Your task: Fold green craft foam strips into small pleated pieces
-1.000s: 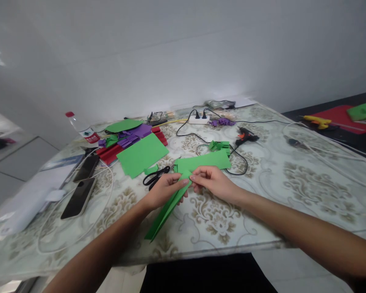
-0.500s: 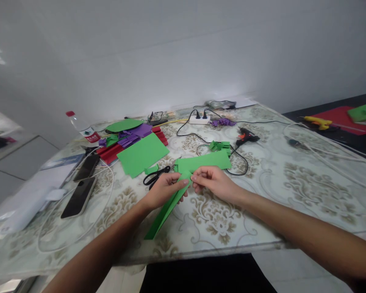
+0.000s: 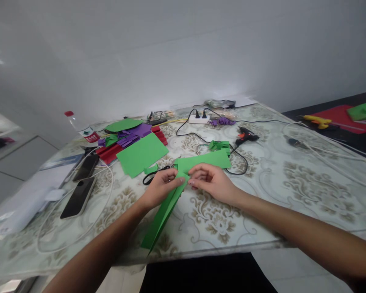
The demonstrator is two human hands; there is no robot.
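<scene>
Clamping folded green paper strip [image 3: 163,217] in left hand [image 3: 161,188] at six o'clock; cannot tell grip of right hand [image 3: 216,185] at its tip; cannot read red bottle label [image 3: 92,137] toward nine o'clock

On tbl [image 3: 271,162], phone [image 3: 78,198] lies L of scissors [image 3: 158,170], glue gun [image 3: 247,136] R, pwr strip [image 3: 199,119] behind

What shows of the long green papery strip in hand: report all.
The long green papery strip looks folded lengthwise, its layers parted toward the lower end. It slants down leftward over the pale patterned table. The left hand grips its upper end, thumb on top; the right hand is beside it, contact unclear.
</scene>
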